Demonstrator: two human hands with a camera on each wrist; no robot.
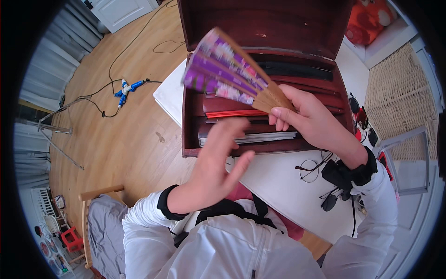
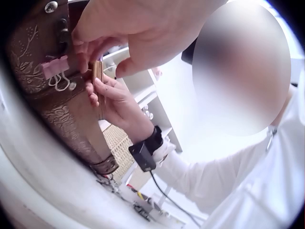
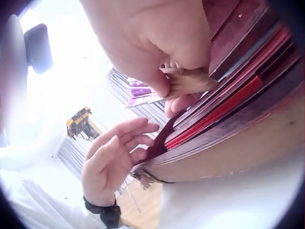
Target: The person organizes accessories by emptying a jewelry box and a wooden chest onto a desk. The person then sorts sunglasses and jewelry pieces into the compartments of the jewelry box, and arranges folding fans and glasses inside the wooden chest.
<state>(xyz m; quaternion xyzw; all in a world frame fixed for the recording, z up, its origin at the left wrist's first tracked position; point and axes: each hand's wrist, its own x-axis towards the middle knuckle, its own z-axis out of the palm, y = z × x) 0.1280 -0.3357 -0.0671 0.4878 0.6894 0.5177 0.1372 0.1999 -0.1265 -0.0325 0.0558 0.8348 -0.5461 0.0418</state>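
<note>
My right hand (image 1: 316,116) pinches a folding fan (image 1: 227,69) at its wooden base, between thumb and fingers. The fan is partly spread, its purple floral leaf pointing up and left. My left hand (image 1: 209,167), slightly blurred, hovers below the fan with fingers loosely extended and holds nothing. Beneath both hands stands an open dark red box (image 1: 188,151). A red-edged folded item (image 1: 234,113) and a white-edged one (image 1: 274,137) lie in it, among other dark slats. In the right wrist view, the fan's wooden sticks (image 3: 190,83) are close over the box's contents.
The box's raised lid (image 1: 265,18) leans back at the far side. Round eyeglasses (image 1: 309,171) and sunglasses (image 1: 329,202) lie on the white table (image 1: 274,181). A pink binder clip (image 2: 56,67) is on the box's outside. A woven panel (image 1: 395,93) stands at right.
</note>
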